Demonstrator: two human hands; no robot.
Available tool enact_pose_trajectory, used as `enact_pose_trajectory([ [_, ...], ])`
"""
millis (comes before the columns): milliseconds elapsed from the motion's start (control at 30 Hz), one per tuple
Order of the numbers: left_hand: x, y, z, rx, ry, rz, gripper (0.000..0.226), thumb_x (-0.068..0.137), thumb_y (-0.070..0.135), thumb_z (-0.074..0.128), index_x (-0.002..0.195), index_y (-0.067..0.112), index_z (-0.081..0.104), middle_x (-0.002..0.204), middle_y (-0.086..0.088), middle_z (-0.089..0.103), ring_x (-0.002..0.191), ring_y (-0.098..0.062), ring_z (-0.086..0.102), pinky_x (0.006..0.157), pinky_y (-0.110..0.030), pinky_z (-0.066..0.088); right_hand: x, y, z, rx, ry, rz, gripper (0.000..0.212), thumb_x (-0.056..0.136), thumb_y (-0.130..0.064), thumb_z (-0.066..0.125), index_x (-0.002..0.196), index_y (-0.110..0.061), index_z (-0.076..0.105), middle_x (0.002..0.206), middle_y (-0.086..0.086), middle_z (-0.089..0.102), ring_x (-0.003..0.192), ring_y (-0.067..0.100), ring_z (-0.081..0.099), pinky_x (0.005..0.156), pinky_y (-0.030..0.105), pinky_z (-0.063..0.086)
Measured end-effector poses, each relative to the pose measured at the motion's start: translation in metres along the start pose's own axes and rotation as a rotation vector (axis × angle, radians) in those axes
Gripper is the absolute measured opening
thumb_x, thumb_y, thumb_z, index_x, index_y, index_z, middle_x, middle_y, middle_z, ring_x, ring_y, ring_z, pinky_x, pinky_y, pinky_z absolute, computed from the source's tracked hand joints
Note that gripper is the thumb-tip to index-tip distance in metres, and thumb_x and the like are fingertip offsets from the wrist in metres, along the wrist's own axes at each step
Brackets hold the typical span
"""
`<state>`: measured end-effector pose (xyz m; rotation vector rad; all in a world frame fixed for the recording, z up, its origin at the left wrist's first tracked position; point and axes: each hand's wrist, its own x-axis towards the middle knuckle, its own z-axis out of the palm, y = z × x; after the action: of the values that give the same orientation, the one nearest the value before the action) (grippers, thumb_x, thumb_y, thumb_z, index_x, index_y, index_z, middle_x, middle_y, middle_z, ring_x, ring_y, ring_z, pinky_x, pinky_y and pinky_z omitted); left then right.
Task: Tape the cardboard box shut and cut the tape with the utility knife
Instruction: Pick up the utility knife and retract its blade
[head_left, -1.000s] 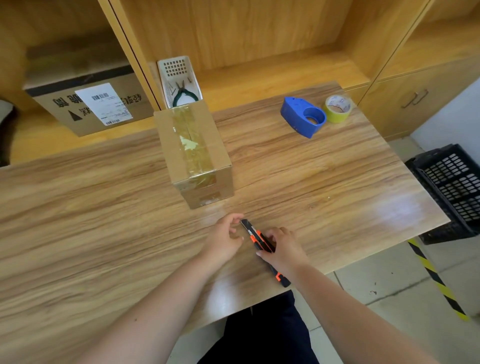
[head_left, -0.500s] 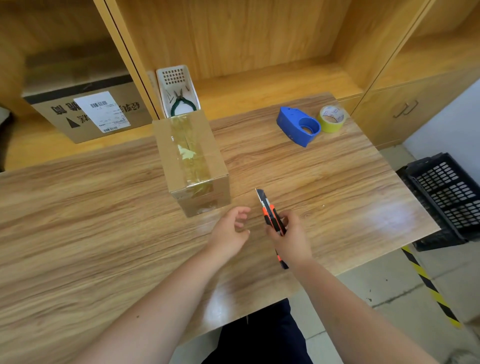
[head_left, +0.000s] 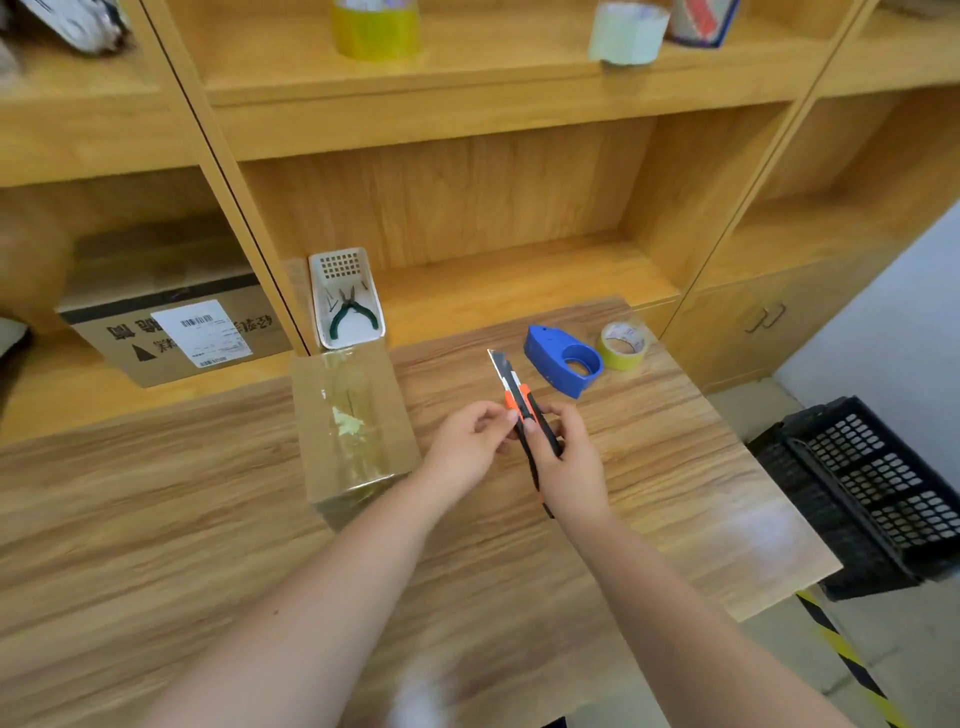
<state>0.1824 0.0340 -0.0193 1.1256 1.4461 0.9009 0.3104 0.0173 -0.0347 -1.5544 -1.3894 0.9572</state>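
The small cardboard box (head_left: 353, 431) stands on the wooden table (head_left: 156, 519), with clear tape along its top and down its near face. My right hand (head_left: 569, 462) grips the orange and black utility knife (head_left: 524, 410), held above the table to the right of the box, its blade out and pointing away from me. My left hand (head_left: 467, 447) pinches the knife's orange slider with its fingertips. A blue tape dispenser (head_left: 563, 359) and a yellowish tape roll (head_left: 622, 345) lie at the table's far right.
A white basket (head_left: 345, 299) with green pliers sits on the shelf just behind the box. A larger labelled carton (head_left: 176, 332) stands on the shelf at left. A black plastic crate (head_left: 878, 488) is on the floor right of the table. Tape rolls stand on the upper shelf.
My right hand has lifted the knife from the table's near edge and carried it farther out, its tip now raised. My left hand came back onto it. The view tilted up.
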Motion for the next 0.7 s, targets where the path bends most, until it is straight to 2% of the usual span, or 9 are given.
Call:
enact_pose_trajectory([
  [67,0.008,0.011,-0.001,-0.048,0.011,-0.017,0.012,0.096,0.018,0.054,0.1,0.012,0.063,0.08,0.001,0.067,0.064,-0.009,0.061,0.049,-0.01,0.044,0.009,-0.007,-0.003,0.031,-0.011,-0.026,0.01,0.091,-0.032,0.053,0.102,-0.031,0.054,0.077,-0.015,0.063,0.07,-0.004,0.055,0.062,0.019,0.043],
  [167,0.018,0.025,0.003,-0.092,0.013,-0.017,0.016,0.096,0.016,0.053,0.107,0.011,0.063,0.081,0.0,0.069,0.064,-0.008,0.064,0.056,-0.016,0.05,0.025,-0.017,-0.006,0.101,-0.005,0.022,0.012,0.089,-0.035,0.057,0.095,-0.024,0.055,0.066,-0.014,0.062,0.064,-0.004,0.057,0.061,0.016,0.042],
  [267,0.028,0.032,0.008,-0.098,0.026,0.006,0.013,0.096,0.014,0.053,0.105,0.012,0.063,0.077,0.002,0.067,0.059,-0.004,0.062,0.058,-0.018,0.051,0.045,-0.025,-0.01,0.165,-0.087,0.228,0.035,0.085,-0.045,0.058,0.075,-0.012,0.06,0.056,-0.005,0.063,0.054,0.014,0.059,0.057,0.034,0.049],
  [367,0.038,0.037,0.009,-0.028,0.066,0.004,0.015,0.096,0.016,0.053,0.105,0.01,0.063,0.078,0.001,0.067,0.064,-0.008,0.061,0.059,-0.017,0.052,0.062,-0.03,-0.015,0.274,-0.252,0.406,0.047,0.082,-0.049,0.059,0.081,-0.004,0.07,0.06,0.014,0.069,0.053,0.03,0.063,0.057,0.04,0.055],
  [500,0.051,0.041,0.01,0.034,0.1,-0.009,0.016,0.096,0.018,0.053,0.105,0.011,0.064,0.078,0.001,0.067,0.064,-0.004,0.062,0.054,-0.011,0.05,0.08,-0.026,-0.016,0.234,-0.281,0.443,0.047,0.082,-0.05,0.056,0.082,-0.006,0.072,0.055,0.016,0.063,0.045,0.027,0.058,0.047,0.031,0.049],
  [633,0.064,0.043,0.012,0.041,0.124,-0.027,0.018,0.097,0.019,0.051,0.106,0.011,0.065,0.082,0.0,0.069,0.07,-0.009,0.062,0.071,-0.025,0.055,0.093,-0.025,-0.015,0.287,-0.318,0.415,0.04,0.087,-0.038,0.053,0.09,0.0,0.068,0.053,0.008,0.063,0.042,0.021,0.057,0.043,0.025,0.045],
  [700,0.072,0.042,0.011,0.027,0.14,-0.044,0.02,0.097,0.019,0.051,0.106,0.01,0.066,0.087,-0.005,0.071,0.073,-0.012,0.063,0.072,-0.027,0.054,0.099,-0.024,-0.015,0.349,-0.379,0.405,0.034,0.091,-0.031,0.051,0.092,0.0,0.065,0.056,0.008,0.064,0.043,0.02,0.057,0.042,0.024,0.046],
])
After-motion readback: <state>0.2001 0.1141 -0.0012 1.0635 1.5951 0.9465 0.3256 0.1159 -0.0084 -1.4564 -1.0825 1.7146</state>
